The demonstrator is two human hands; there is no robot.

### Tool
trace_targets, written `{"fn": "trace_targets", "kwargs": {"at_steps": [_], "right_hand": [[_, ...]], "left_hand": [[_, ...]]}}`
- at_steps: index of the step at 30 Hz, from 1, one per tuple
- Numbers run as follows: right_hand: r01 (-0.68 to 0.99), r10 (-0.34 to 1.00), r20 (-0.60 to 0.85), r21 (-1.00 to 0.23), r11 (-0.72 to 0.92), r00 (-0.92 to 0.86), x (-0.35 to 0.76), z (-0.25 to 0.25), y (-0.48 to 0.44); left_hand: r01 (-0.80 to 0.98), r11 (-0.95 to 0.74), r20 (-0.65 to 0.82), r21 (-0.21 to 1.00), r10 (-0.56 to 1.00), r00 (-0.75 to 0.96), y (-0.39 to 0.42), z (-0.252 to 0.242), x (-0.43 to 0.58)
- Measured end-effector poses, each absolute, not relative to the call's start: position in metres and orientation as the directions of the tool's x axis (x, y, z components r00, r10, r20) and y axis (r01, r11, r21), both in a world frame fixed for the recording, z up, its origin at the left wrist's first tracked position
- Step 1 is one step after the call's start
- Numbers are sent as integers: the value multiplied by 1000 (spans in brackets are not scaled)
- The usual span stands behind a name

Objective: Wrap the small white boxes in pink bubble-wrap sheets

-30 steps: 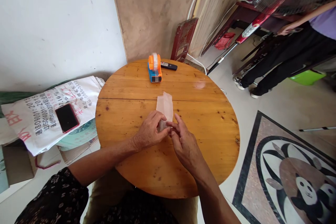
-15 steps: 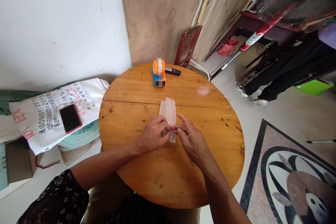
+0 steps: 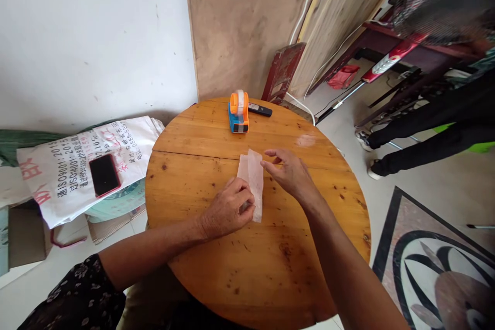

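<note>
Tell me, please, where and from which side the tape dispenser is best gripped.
Probably the blue base, pinched across its two long sides from the near side: the tape dispenser stands upright, narrow end nearest, orange wheel on top, a black device close on its right.

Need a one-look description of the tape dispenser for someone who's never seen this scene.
Find the round wooden table. At its far edge, toward the wall and beyond the pale sheet, stands the tape dispenser. It is orange on top and blue below with a white roll, unlike the slim black device lying just right of it.
</note>
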State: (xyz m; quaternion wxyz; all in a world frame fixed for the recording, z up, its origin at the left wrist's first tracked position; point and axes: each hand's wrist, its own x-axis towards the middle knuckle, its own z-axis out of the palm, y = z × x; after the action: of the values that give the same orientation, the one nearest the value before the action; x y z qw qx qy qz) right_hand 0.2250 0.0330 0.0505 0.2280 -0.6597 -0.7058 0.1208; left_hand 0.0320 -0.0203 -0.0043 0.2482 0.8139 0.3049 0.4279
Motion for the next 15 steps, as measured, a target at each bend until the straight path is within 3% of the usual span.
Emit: {"fn": "trace_targets", "kwargs": {"at_steps": [5,7,15], "right_hand": [[979,994,-6,-172,109,-111,185,59,74],[988,995,-62,-140,73,-82,173,58,88],[878,973,-225,-476,-58,-58,211,47,139]], "left_hand": [[297,-696,542,654,705,458,-21,-3,32],[303,-690,536,657,711,456,-21,-3,32],[307,-698,536,647,703,467,-21,-2,33]]}}
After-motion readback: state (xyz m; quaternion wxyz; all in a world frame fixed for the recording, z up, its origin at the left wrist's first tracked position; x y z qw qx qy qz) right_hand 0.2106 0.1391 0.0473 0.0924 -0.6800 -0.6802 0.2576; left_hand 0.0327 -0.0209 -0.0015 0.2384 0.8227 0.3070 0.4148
